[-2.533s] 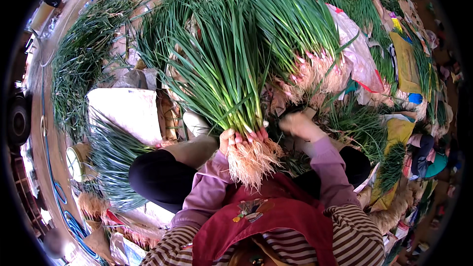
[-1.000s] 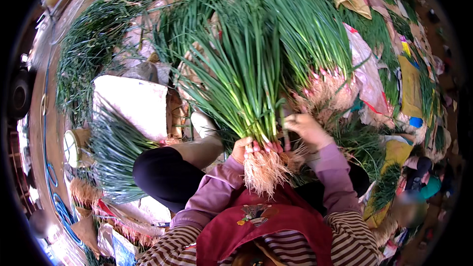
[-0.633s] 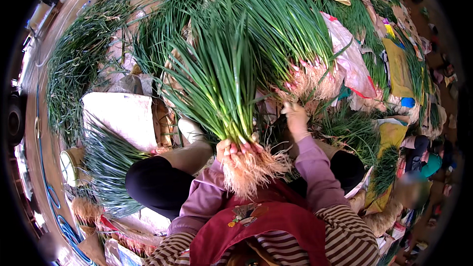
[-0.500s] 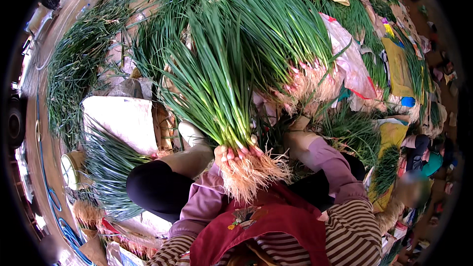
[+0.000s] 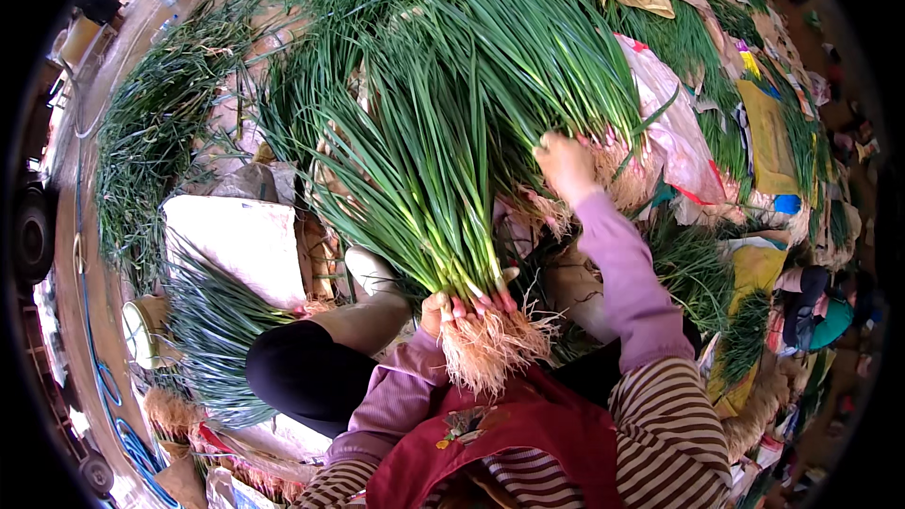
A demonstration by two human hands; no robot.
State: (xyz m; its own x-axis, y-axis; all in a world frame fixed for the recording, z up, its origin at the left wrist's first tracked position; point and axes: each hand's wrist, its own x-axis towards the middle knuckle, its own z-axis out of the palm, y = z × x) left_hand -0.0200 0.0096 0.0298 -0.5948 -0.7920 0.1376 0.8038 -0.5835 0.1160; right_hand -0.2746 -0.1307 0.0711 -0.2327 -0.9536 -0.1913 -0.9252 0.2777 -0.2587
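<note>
My left hand (image 5: 434, 314) is closed round the lower stalks of a thick bunch of green garlic (image 5: 424, 198), just above the pinkish bulbs. Pale, tangled roots (image 5: 495, 349) hang below it, over my dark red apron (image 5: 528, 429). The long green leaves fan out ahead and to the left. Further forward on the right, my right hand (image 5: 567, 168) has its fingers curled at the bases of a larger heap of green garlic (image 5: 551, 57). Its fingertips are partly hidden among the stalks, so how many it grips cannot be seen.
A white folded sack (image 5: 234, 245) and another leafy bundle (image 5: 212, 349) lie left. Beyond them stand a pale bucket (image 5: 149, 332) and a blue hose (image 5: 99, 358). A white-and-red sack (image 5: 667, 113) and yellow sacks (image 5: 768, 137) lie right. Another person (image 5: 813, 306) is at the right edge.
My right hand has left the held bunch's side and reached forward right to the larger heap. The bunch in my left hand has shifted slightly right and its leaves spread wider.
</note>
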